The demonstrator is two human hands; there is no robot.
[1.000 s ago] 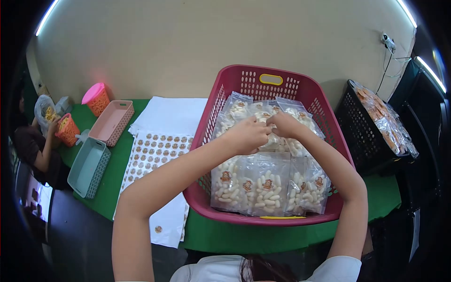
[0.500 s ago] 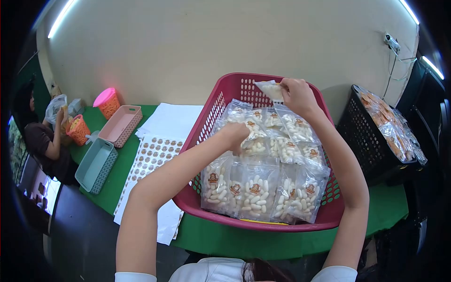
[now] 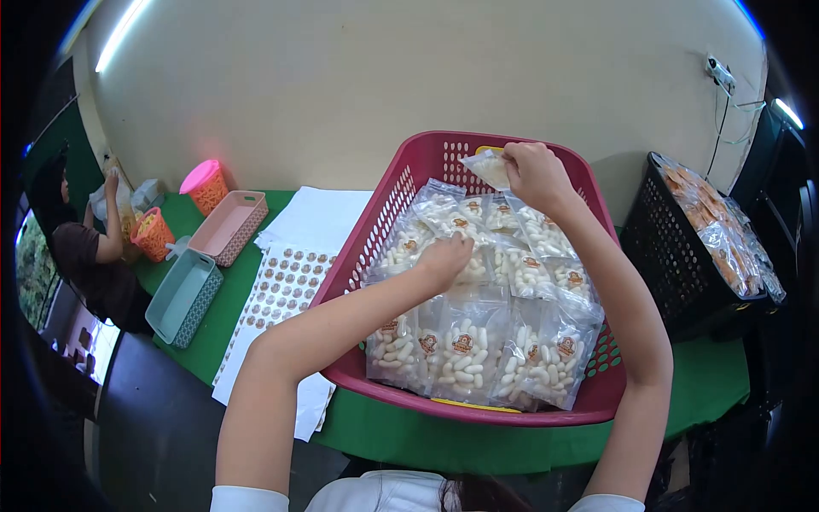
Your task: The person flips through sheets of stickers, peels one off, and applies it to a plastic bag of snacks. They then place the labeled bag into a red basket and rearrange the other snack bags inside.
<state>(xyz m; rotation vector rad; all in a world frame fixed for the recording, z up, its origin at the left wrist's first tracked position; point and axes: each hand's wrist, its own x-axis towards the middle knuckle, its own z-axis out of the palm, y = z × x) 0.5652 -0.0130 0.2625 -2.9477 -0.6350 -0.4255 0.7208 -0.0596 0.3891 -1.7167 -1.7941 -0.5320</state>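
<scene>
At twelve o'clock in the maroon basket (image 3: 607,404), the right hand (image 3: 514,162) pinches a clear, tilted packet (image 3: 487,170), its pale contents blurred and one end hidden. The left hand (image 3: 449,258) is over filled bags (image 3: 465,357); its grip is unclear.

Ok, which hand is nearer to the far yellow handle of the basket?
Right. The right hand is close beside the far yellow handle, holding a small bag; the left hand is farther from it, over the bags inside the basket.
</scene>
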